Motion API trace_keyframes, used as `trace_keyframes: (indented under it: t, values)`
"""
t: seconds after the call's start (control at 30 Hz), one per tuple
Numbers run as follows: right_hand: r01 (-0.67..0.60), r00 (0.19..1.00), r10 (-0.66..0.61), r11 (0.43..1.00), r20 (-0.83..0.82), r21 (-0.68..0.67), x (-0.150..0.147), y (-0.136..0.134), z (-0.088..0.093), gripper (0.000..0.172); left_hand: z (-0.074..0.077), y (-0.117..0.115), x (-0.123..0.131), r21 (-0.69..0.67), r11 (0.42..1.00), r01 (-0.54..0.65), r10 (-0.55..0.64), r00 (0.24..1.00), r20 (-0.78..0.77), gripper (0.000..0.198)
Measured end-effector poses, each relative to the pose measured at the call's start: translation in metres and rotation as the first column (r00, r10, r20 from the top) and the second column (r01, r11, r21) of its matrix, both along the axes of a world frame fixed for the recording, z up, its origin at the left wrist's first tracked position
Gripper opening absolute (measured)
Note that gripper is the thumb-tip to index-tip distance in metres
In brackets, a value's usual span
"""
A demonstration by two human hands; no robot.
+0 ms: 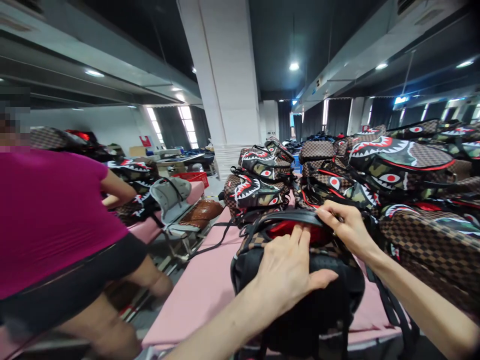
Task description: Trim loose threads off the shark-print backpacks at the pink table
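A black backpack [311, 310] with brown checkered trim stands on the pink table, its top unzipped and a red lining [281, 229] showing. My left hand [287, 260] reaches over its near side, fingertips dipping into the mouth and the thumb spread out to the right. Pinched between the thumb and fingers of my right hand [345, 222] is the rim of the backpack's opening, at its right end. The tips of my left fingers are partly hidden inside.
Stacked shark-mouth backpacks [262, 175] rise behind, and more bags [401, 160] pile up at the right. The pink table [210, 285] extends left. A person in a magenta shirt [56, 200] is at the left, near a grey chair [170, 202]. A white pillar [228, 75] stands beyond.
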State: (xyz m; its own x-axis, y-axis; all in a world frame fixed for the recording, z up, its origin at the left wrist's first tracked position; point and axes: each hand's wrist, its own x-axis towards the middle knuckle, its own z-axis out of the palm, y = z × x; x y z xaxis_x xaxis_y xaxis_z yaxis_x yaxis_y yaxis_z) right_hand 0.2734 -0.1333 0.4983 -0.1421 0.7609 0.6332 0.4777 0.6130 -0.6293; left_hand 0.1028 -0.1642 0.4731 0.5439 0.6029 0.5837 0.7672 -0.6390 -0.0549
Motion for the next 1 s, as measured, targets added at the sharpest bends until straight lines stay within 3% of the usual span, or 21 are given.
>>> trace_keyframes:
  t: [0.07,0.23,0.37,0.43,0.5,0.6,0.7,0.8,0.87,0.9,0.93,1.0]
  values:
    - [-0.04,0.993,0.033,0.997,0.11,0.065,0.003,-0.005,0.001,0.036,0.011,0.004,-0.003,-0.134,0.99,0.032,-0.035,0.999,-0.018,0.077]
    - [-0.262,0.947,0.278,0.958,0.159,-0.115,0.012,0.024,0.018,0.024,0.016,-0.004,0.001,-0.268,0.962,0.055,-0.061,0.998,-0.015,0.083]
    - [-0.459,0.795,0.556,0.812,0.241,-0.359,-0.003,0.05,0.033,0.027,0.015,-0.015,0.004,-0.3,0.953,0.049,-0.057,0.998,-0.019,0.085]
    - [-0.501,0.727,0.625,0.766,0.284,-0.404,-0.013,0.053,0.036,0.028,0.014,-0.015,0.004,-0.287,0.956,0.057,-0.064,0.998,-0.014,0.086]
    - [-0.467,0.753,0.587,0.795,0.297,-0.387,-0.021,0.053,0.035,0.027,0.009,-0.015,0.005,-0.26,0.964,0.062,-0.064,0.998,0.002,0.087]
    - [-0.269,0.897,0.379,0.876,0.226,-0.401,-0.027,0.053,0.027,0.035,-0.004,-0.02,0.007,-0.148,0.986,0.073,-0.067,0.997,0.043,0.09]
    - [-0.143,0.961,0.243,0.842,0.129,-0.52,-0.031,0.053,0.021,0.042,-0.015,-0.031,0.0,0.058,0.988,0.146,-0.15,0.985,0.088,0.081]
    - [-0.136,0.979,0.198,0.796,0.042,-0.59,-0.034,0.054,0.02,0.039,-0.007,-0.028,-0.026,0.098,0.947,0.305,-0.319,0.925,0.207,0.04]
    - [-0.15,0.982,0.189,0.783,0.0,-0.604,-0.035,0.056,0.02,0.036,0.007,-0.009,-0.046,0.016,0.972,0.236,-0.216,0.86,0.461,0.031]
    - [-0.159,0.982,0.191,0.784,-0.01,-0.6,-0.035,0.057,0.02,0.034,0.014,0.005,-0.054,-0.079,0.987,0.137,-0.065,0.807,0.587,0.033]
    - [-0.165,0.981,0.195,0.789,-0.014,-0.592,-0.035,0.059,0.02,0.033,0.022,0.02,-0.06,-0.204,0.973,0.106,0.048,0.774,0.631,0.033]
    - [-0.161,0.981,0.194,0.793,-0.007,-0.587,-0.033,0.062,0.018,0.032,0.034,0.051,-0.065,-0.451,0.871,0.195,0.12,0.806,0.58,0.029]
